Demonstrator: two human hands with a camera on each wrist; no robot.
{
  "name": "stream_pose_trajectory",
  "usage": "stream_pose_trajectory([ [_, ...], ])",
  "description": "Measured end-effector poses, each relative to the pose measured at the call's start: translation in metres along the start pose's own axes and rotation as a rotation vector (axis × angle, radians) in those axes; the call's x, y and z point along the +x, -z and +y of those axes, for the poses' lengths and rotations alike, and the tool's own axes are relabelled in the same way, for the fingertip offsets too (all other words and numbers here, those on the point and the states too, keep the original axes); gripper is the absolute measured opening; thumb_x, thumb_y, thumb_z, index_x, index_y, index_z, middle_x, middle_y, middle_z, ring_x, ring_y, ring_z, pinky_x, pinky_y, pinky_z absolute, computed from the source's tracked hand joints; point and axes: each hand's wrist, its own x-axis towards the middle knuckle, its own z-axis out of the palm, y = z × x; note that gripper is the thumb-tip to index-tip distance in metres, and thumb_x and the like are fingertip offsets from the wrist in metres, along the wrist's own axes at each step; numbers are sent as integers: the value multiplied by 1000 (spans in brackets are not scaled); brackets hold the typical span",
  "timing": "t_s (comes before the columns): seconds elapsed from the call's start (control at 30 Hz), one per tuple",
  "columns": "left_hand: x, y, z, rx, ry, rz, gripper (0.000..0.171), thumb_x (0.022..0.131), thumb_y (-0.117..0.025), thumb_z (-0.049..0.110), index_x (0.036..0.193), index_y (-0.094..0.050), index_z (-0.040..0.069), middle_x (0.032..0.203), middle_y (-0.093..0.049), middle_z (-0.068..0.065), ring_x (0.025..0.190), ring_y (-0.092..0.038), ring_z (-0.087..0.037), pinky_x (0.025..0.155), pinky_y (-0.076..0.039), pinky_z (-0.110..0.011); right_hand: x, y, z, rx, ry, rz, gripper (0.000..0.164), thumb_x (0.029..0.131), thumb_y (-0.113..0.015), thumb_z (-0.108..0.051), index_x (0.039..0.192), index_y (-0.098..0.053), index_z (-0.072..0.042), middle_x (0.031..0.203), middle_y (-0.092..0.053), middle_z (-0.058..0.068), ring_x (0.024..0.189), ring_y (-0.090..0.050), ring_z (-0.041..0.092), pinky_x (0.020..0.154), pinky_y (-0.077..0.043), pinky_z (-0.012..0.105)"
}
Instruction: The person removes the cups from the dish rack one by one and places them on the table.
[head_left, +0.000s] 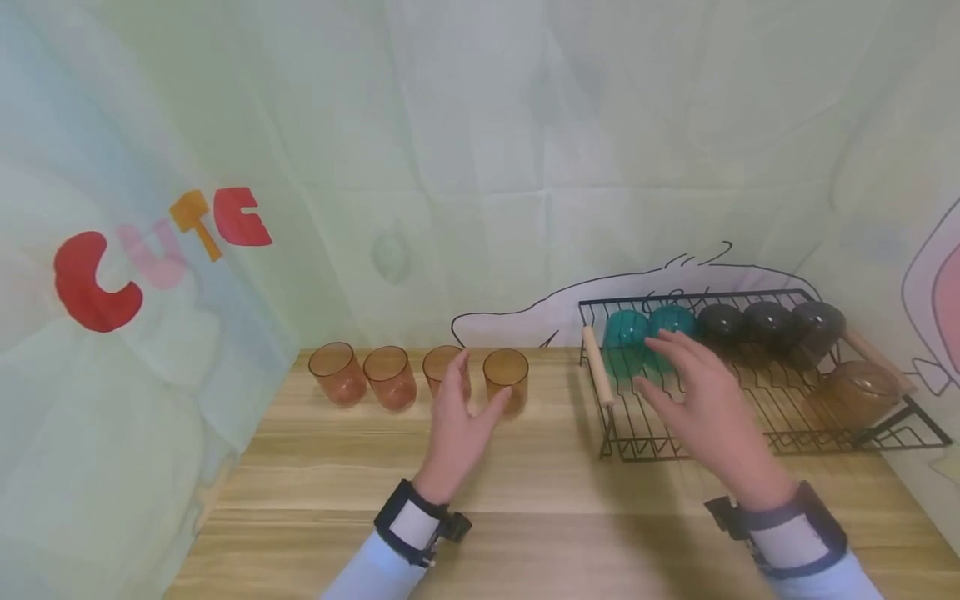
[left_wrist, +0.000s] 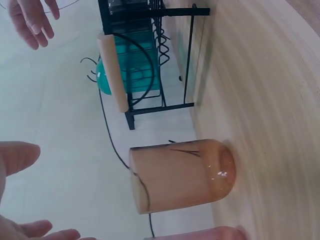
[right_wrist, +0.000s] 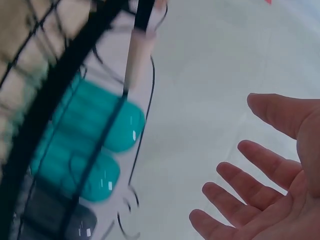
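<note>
The wooden table holds a black rack. The right hand, near the rack, and the left hand, near an amber cup, have fingers apart. That cup stands on the table, long way straight up, mouth on top.

Your left forearm slants forward and to the right, and your left hand spreads its thumb wide of its extended fingers. Your right forearm slants forward and to the left; your right hand has its relaxed fingers slightly fanned, the thumb apart. Your two hands stand well apart.
</note>
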Motion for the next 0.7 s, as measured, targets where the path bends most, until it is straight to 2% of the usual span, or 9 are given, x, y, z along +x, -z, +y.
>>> stream_pose_trajectory([
  [0.13, -7, 6, 6, 20, -51, -3, 68, 87, -63, 39, 144, -30, 22, 148, -35, -4, 134, -38, -21, 109, -37, -42, 0, 22, 15, -25, -33, 28, 54, 84, -69, -31, 132, -52, -12, 143, -43, 15, 132, -38, 39, 101, -33, 64],
  [0.27, -13, 8, 8, 54, -113, -25, 64, 89, -62, 34, 144, -32, 17, 149, -34, -3, 136, -35, -20, 110, -35, -38, 0, 43, 34, -77, -84, 42, 55, 85, -68, -32, 132, -51, -9, 143, -42, 20, 131, -37, 43, 103, -29, 65],
  [0.47, -22, 8, 9, 209, -141, -93, 66, 93, -51, 45, 148, -22, 24, 154, -24, 3, 144, -20, -21, 115, -25, -47, -2, 68, 70, -194, -177, 63, 58, 86, -66, -34, 132, -49, -3, 144, -36, 27, 130, -32, 50, 101, -21, 71],
  [0.6, -28, 6, 8, 258, -149, -141, 69, 93, -46, 53, 150, -17, 25, 157, -16, 2, 145, -15, -23, 114, -24, -52, -4, 75, 97, -284, -279, 46, 63, 87, -63, -38, 133, -45, 1, 144, -31, 32, 126, -30, 56, 93, -21, 76],
  [0.7, -31, 3, 6, 286, -128, -181, 74, 90, -44, 60, 150, -16, 26, 158, -9, 2, 146, -12, -23, 113, -22, -55, -7, 81, 117, -316, -349, 13, 67, 87, -62, -36, 135, -40, 6, 143, -25, 37, 125, -25, 59, 92, -21, 76],
])
